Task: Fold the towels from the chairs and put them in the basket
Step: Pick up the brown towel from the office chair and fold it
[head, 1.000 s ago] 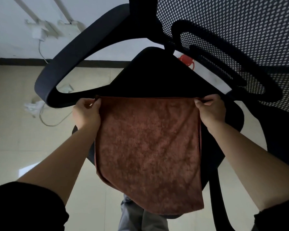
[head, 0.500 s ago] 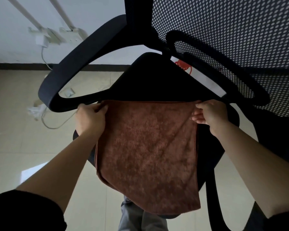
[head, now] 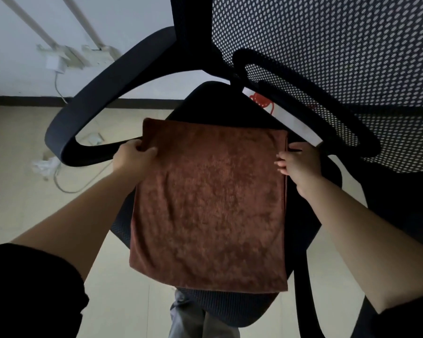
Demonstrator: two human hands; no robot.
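A brown towel [head: 210, 203], folded into a rectangle, lies flat on the black seat [head: 313, 215] of an office chair. Its near edge hangs a little past the seat's front. My left hand [head: 132, 159] pinches the towel's left edge close to the far corner, thumb on top. My right hand [head: 299, 164] is at the towel's right edge, fingers loose and apart, fingertips just touching the hem. No basket is in view.
The chair's left armrest [head: 95, 113] curves just beyond my left hand. Its mesh backrest [head: 327, 45] fills the upper right. A white cable and crumpled paper [head: 44, 164] lie on the tiled floor to the left. My trouser legs [head: 193, 323] show below the seat.
The towel hung from both hands by its top corners; now it lies flat on the seat. Both hands have slid down from the corners to its side edges, and the right hand has loosened.
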